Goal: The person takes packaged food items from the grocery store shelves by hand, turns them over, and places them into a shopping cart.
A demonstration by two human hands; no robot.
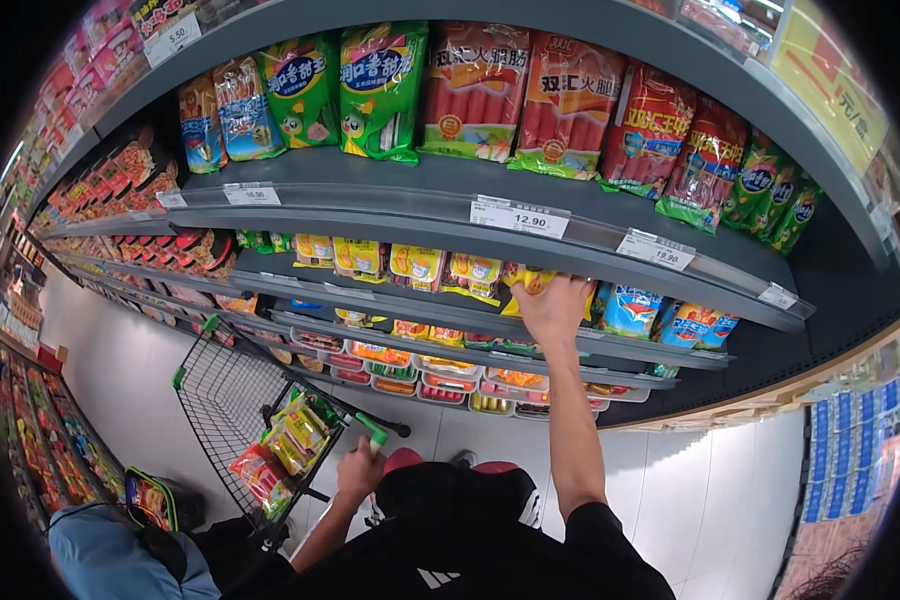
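Note:
My right hand [555,300] reaches into the second shelf, thumb and fingers closed around a yellow snack packet [532,279]. More yellow packets [416,266] stand in a row to its left. On its right are blue-and-white packets [630,309]. My left hand [358,468] is wrapped around the green-ended handle [373,431] of a black wire shopping cart [225,385]. In the cart lie a yellow-green package [298,436] and a red package [260,477].
Above, the top shelf holds green bags [383,90] and red sausage packs [475,88] behind a price rail [518,216]. Clear trays [450,380] line the lowest level. A person in a light blue top [120,555] is at lower left, beside a black basket [185,505].

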